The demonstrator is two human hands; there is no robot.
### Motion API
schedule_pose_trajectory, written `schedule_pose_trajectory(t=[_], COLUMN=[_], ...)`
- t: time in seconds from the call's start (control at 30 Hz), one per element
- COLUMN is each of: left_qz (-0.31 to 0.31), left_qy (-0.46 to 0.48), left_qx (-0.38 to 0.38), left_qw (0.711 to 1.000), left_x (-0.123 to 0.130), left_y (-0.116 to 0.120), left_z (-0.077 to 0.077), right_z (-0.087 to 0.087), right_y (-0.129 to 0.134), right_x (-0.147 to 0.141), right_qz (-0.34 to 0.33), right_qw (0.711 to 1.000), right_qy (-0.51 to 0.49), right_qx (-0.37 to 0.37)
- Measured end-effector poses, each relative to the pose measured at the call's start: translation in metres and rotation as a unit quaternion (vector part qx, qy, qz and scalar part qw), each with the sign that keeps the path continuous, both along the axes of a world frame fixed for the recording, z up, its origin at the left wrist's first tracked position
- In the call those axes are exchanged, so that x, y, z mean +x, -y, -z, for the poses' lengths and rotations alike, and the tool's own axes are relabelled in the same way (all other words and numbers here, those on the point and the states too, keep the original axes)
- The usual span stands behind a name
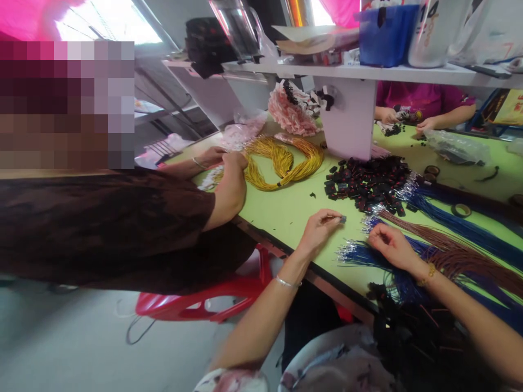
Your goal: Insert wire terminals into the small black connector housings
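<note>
My left hand (321, 231) is above the green tabletop, its thumb and fingers pinched on a small dark plastic piece (342, 219). Over the wire bundles is my right hand (391, 245), with fingers curled in towards the thumb; whatever it may hold is too small to make out. Blue wires (368, 258) with silvery metal ends lie under and beside it. Brown wires (412, 231) run off to the right, next to more blue wires (445, 204). Beyond both hands is a heap of small black plastic pieces (368, 179), some with reddish marks.
At left a co-worker in a dark top (102, 228) handles yellow wires (265, 177). Another person's hands (429, 125) work across the table. A white shelf (298, 69) stands above; tape rolls (461, 210) lie at right. Black pieces (425, 332) fill my lap area.
</note>
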State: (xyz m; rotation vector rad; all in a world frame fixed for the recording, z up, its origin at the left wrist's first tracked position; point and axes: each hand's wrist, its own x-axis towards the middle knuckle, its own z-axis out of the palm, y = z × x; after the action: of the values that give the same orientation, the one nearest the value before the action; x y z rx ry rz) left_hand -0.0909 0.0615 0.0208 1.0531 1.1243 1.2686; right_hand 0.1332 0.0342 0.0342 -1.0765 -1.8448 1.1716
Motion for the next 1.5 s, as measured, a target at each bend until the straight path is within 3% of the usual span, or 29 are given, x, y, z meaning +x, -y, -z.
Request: schedule_pose_trajectory(t=[0.23, 0.5, 1.13, 1.5], left_qz=[0.088, 0.082, 0.123, 0.05], left_qy=[0.142, 0.29, 0.292, 0.182], left_qx=[-0.117, -0.163, -0.17, -0.141], left_qw=[0.979, 0.939, 0.933, 0.972], left_x=[0.026, 0.053, 0.055, 0.066], left_y=[0.036, 0.048, 0.049, 0.056], left_z=[-0.001, 0.01, 0.017, 0.012], right_z=[0.004, 0.006, 0.003, 0.003], right_y=[0.004, 0.007, 0.009, 0.012], right_x=[0.0, 0.002, 0.0, -0.002], right_qz=[0.005, 0.021, 0.019, 0.003], right_qw=[1.0, 0.998, 0.992, 0.984], right_qy=[0.004, 0.043, 0.094, 0.125], right_qx=[-0.012, 0.03, 0.077, 0.126])
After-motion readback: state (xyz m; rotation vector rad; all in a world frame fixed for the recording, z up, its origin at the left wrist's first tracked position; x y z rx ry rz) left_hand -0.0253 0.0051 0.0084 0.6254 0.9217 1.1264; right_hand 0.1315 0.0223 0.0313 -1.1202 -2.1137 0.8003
